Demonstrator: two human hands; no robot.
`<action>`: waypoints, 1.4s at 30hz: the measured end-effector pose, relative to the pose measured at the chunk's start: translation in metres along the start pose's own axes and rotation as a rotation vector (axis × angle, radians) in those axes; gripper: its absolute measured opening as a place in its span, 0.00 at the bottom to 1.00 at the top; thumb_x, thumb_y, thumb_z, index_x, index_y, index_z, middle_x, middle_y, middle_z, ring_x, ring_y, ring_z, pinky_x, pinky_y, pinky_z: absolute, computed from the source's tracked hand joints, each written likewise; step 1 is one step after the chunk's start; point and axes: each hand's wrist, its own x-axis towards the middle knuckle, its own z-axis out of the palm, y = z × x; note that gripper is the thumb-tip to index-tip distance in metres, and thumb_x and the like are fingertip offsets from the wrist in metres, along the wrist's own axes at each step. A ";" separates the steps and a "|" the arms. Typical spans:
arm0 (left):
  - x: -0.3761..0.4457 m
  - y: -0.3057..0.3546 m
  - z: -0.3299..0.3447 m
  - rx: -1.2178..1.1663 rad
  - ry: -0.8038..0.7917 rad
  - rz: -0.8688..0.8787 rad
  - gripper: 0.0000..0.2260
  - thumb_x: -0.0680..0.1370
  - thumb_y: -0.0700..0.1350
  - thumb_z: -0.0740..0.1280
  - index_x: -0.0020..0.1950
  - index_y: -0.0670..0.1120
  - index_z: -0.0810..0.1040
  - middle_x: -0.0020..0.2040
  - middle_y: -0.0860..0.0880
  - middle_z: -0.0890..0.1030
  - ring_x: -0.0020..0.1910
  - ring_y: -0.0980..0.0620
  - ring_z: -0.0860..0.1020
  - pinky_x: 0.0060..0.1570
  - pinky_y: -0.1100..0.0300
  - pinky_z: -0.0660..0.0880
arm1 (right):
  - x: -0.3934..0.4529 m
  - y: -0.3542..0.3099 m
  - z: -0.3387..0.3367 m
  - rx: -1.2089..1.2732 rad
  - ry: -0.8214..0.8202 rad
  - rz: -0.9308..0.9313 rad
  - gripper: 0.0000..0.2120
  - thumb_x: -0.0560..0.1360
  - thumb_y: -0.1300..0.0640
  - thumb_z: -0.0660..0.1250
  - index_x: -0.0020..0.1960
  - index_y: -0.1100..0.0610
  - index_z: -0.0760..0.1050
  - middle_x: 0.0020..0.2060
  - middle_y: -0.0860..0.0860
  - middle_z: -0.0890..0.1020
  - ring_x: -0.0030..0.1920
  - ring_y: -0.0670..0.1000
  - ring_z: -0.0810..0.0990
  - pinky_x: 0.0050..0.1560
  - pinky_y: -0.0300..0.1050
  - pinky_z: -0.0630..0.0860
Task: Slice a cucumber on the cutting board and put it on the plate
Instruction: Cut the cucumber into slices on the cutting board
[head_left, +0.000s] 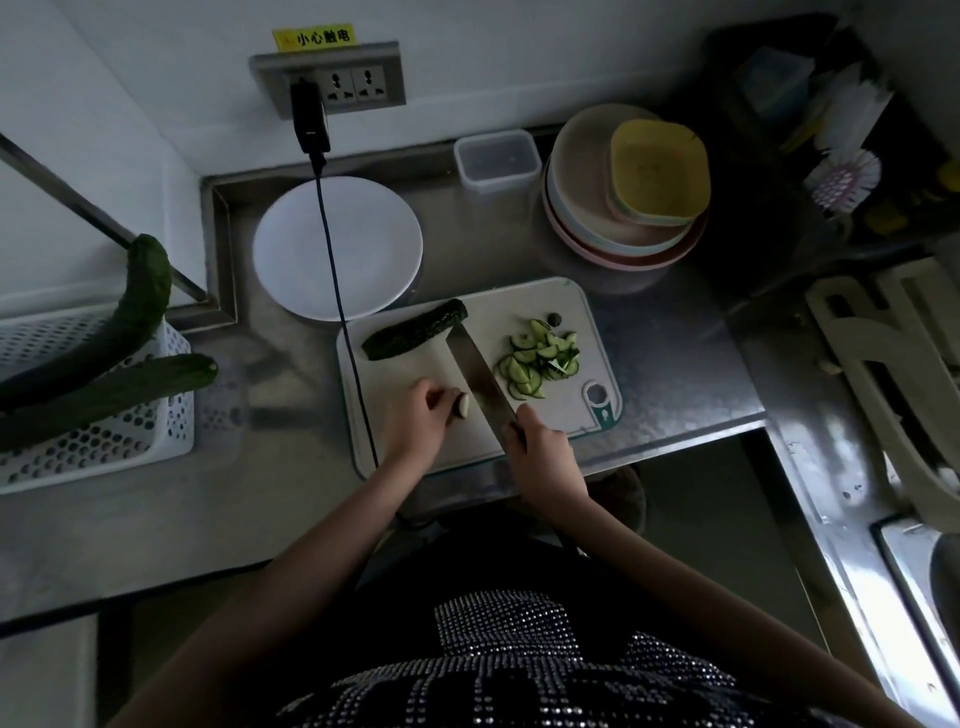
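Note:
A white cutting board (519, 306) lies on the steel counter. On its far left rests a dark cucumber half (410, 330). My left hand (423, 410) pins a small cucumber stub (463, 404) to the board. My right hand (540, 447) grips the handle of a cleaver (475, 371), whose blade stands just right of the stub. A heap of cucumber slices (537, 361) and a cut-off end (555, 318) lie on the board's right side. The white plate (291, 249) sits behind the board, with nothing on it.
A white perforated basket (130, 441) at the left holds two whole cucumbers (140, 296). A black cable (337, 280) hangs from the wall socket across plate and board. Stacked bowls (623, 208) and a clear container (496, 158) stand behind. A sink (924, 571) lies at the right.

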 end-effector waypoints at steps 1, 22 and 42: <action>0.000 -0.002 -0.001 -0.010 0.009 -0.007 0.10 0.77 0.47 0.67 0.36 0.55 0.71 0.35 0.50 0.79 0.37 0.46 0.80 0.39 0.45 0.78 | 0.000 -0.001 0.001 -0.002 -0.007 0.002 0.08 0.81 0.54 0.56 0.45 0.56 0.62 0.36 0.59 0.76 0.38 0.62 0.76 0.37 0.53 0.73; 0.001 0.015 0.000 0.303 -0.130 0.388 0.14 0.71 0.31 0.69 0.56 0.39 0.78 0.51 0.43 0.78 0.49 0.49 0.77 0.47 0.64 0.69 | -0.002 0.004 0.000 0.039 0.075 0.089 0.07 0.80 0.56 0.56 0.45 0.57 0.63 0.38 0.61 0.77 0.40 0.62 0.75 0.38 0.52 0.71; -0.023 0.006 0.004 0.419 -0.199 0.407 0.11 0.71 0.32 0.63 0.52 0.39 0.76 0.52 0.41 0.74 0.49 0.41 0.75 0.47 0.47 0.74 | -0.006 -0.008 0.008 0.000 0.066 0.036 0.05 0.82 0.56 0.52 0.49 0.56 0.60 0.41 0.63 0.78 0.43 0.66 0.77 0.36 0.49 0.67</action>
